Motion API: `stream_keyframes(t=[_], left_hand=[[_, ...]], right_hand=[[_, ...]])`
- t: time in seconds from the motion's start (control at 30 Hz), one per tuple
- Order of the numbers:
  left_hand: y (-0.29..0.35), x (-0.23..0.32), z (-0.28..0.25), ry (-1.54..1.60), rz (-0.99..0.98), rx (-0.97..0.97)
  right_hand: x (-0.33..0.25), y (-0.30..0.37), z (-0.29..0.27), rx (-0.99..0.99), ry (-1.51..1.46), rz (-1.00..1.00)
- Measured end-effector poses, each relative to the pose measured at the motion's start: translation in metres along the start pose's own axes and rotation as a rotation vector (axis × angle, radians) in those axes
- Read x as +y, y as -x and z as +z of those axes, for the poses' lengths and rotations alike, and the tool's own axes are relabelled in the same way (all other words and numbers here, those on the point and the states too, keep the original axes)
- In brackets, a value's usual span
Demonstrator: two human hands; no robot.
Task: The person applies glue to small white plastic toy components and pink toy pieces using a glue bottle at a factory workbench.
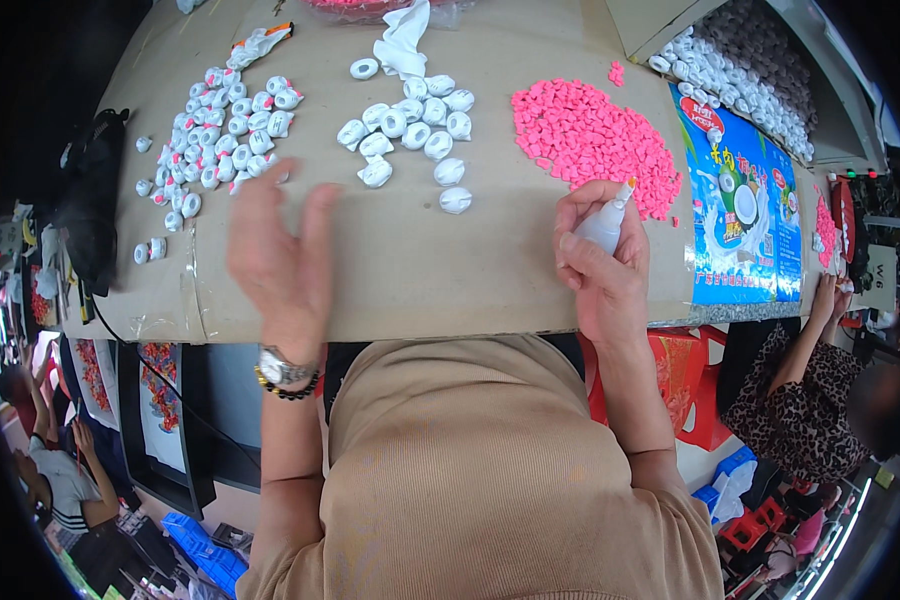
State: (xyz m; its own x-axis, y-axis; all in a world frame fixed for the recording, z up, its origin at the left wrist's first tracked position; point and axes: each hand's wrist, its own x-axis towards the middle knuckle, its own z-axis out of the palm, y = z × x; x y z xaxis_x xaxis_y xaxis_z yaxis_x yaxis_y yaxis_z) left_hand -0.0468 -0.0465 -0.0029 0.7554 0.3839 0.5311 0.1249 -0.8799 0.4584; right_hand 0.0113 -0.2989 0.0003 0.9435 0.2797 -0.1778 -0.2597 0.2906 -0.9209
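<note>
The right hand (600, 265), clamped round the squeeze bottle (600, 230) at the near edge of the pink pile (590, 130), should squeeze gently, nozzle (626, 191) kept raised, while the left hand (278, 245), well left of that pile, has its grip apart

Behind the left fingers (259, 205) sits a silver-coloured metal watch (284, 367), then a dark beaded bracelet (296, 390) with some golden beads. Well behind both, a tan, finely ribbed top (470, 470) has sleeves (688, 535) in matching cloth.
</note>
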Motion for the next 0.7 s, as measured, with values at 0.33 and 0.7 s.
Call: stream_keyframes(t=[0.33, 0.7], left_hand=[[0.013, 0.046, 0.033, 0.171, 0.174, -0.460], [0.033, 0.049, 0.019, 1.205, -0.605, -0.593]], right_hand=[[0.005, 0.001, 0.006, -0.035, 0.190, -0.192], [-0.005, 0.015, 0.004, -0.044, 0.524, -0.323]])
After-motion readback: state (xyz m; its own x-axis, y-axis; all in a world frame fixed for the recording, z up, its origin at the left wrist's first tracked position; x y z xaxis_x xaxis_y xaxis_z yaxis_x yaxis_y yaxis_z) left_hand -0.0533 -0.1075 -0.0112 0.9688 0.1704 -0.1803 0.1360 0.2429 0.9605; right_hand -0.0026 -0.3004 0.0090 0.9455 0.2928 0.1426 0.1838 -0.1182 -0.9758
